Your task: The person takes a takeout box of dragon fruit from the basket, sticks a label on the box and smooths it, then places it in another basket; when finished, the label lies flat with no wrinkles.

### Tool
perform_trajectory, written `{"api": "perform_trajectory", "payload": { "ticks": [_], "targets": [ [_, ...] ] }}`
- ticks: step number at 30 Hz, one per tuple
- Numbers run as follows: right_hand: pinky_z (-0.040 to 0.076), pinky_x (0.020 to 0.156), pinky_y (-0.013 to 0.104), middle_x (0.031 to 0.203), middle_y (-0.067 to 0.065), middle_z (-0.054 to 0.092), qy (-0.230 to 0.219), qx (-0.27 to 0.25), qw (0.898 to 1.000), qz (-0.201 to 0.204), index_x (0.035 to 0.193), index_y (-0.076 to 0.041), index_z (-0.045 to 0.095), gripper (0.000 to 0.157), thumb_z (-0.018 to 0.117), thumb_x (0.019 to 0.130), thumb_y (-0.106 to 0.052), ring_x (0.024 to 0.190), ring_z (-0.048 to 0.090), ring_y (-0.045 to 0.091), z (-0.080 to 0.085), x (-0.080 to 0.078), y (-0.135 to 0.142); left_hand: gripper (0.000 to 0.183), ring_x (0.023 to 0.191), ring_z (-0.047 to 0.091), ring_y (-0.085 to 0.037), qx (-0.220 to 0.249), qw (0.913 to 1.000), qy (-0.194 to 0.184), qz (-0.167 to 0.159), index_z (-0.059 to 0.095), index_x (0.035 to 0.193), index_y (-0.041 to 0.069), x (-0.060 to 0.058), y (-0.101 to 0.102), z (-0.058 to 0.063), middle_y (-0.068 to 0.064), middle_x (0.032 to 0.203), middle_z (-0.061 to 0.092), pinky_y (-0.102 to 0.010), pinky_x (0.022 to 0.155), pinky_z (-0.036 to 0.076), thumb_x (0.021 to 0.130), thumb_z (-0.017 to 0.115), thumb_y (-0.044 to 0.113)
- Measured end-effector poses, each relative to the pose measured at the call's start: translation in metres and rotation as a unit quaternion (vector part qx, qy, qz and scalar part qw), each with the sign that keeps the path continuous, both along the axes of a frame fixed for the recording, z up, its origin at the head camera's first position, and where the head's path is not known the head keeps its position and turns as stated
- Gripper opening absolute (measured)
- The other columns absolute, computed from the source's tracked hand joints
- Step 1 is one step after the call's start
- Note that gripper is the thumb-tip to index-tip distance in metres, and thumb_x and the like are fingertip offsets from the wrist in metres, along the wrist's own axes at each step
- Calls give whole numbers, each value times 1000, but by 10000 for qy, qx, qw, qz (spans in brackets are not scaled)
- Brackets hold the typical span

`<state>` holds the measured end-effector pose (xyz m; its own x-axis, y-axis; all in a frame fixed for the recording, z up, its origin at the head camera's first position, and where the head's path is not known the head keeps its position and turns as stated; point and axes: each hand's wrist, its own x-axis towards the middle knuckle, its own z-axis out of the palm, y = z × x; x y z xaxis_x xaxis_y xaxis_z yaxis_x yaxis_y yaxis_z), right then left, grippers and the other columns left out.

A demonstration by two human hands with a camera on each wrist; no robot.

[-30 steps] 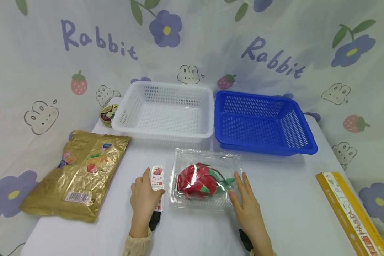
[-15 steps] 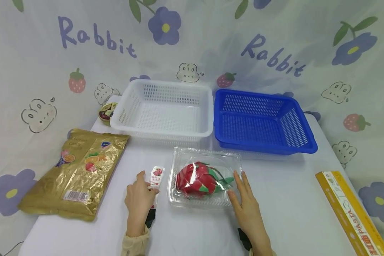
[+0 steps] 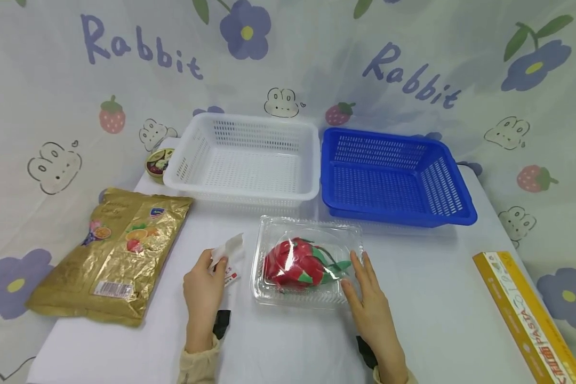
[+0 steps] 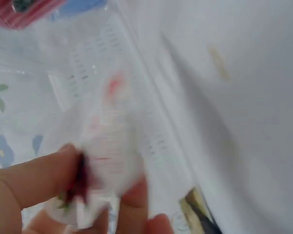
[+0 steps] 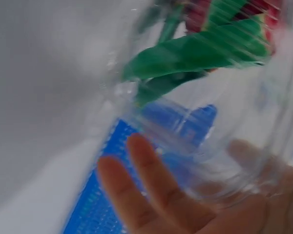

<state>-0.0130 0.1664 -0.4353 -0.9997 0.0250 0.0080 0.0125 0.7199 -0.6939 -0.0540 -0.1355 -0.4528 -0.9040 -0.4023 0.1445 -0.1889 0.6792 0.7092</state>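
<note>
In the head view my left hand pinches a printed sticker label, its white back partly folded over. The left wrist view shows the label blurred between thumb and fingers. Just right of that hand, a clear plastic clamshell box lies closed on the white table. Inside it is a red dragon fruit with green leaf tips. My right hand rests its fairly straight fingers at the box's right side. In the right wrist view those fingers lie along the clear wall.
Behind the box stand a white basket and a blue basket, side by side. A gold candy bag lies at the left, a yellow pasta box at the right. A small round tub sits beside the white basket.
My left hand has lifted the label from lying flat on the table, turned it so its white back shows, and moved slightly left. The right hand and box stay in place.
</note>
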Motion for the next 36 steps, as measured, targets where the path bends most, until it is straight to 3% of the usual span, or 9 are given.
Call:
{"api": "perform_trajectory", "payload": {
  "ticks": [5, 11, 18, 23, 28, 30, 36],
  "targets": [
    [25, 102, 76, 160, 19, 21, -72, 71, 9998, -162, 153, -20, 30, 57, 48, 101, -36, 141, 26, 49, 7, -2, -3, 20, 60, 57, -13, 569, 9921, 1122, -37, 71, 104, 6, 4, 10, 11, -13, 87, 75, -19, 50, 40, 85, 73, 6],
    [23, 104, 76, 157, 22, 27, -220, 214, 9987, -401, 150, -14, 37, 59, 52, 99, -40, 143, 22, 49, 19, -7, -8, 29, 62, 50, -5, 890, 9789, 1719, -655, 75, 103, 10, 11, 26, 27, -9, 95, 75, -12, 47, 36, 79, 74, -5],
    [22, 106, 74, 157, 19, 29, 304, -95, 9980, -554, 146, -12, 43, 55, 57, 98, -33, 144, 22, 46, 35, -7, -17, 40, 73, 64, -10, 493, 9573, 2465, -1428, 76, 102, 10, 18, 52, 41, -8, 95, 76, -10, 60, 46, 72, 72, -17],
    [35, 105, 65, 153, 11, 40, 1058, -649, 9920, -221, 144, -17, 46, 51, 61, 95, -22, 139, 40, 35, 46, -2, -28, 42, 79, 70, -12, 225, 9503, 2626, -1657, 76, 103, 13, 20, 64, 47, -5, 94, 76, -16, 63, 51, 71, 75, -14],
    [48, 102, 29, 141, 8, 55, 1813, -1023, 9763, 589, 141, -15, 50, 57, 68, 88, -4, 121, 60, 25, 45, 3, -40, 43, 78, 67, -8, 468, 9444, 2551, -2022, 75, 104, 14, 23, 77, 48, -5, 96, 75, -12, 64, 50, 72, 73, -15],
    [49, 97, 22, 135, 9, 60, 1992, -1175, 9685, 921, 139, -11, 51, 58, 69, 85, 0, 114, 63, 23, 43, 4, -44, 41, 81, 69, -8, 611, 9396, 2502, -2255, 75, 105, 13, 25, 84, 47, -4, 97, 75, -12, 67, 52, 73, 74, -13],
    [52, 89, 19, 120, 10, 68, 2380, -1432, 9529, 1220, 131, -6, 59, 55, 74, 80, 2, 101, 67, 17, 36, 4, -52, 35, 83, 71, -11, 1055, 9233, 2341, -2857, 73, 105, 5, 34, 104, 44, -5, 97, 76, -15, 74, 55, 73, 76, -10]
  ]
}}
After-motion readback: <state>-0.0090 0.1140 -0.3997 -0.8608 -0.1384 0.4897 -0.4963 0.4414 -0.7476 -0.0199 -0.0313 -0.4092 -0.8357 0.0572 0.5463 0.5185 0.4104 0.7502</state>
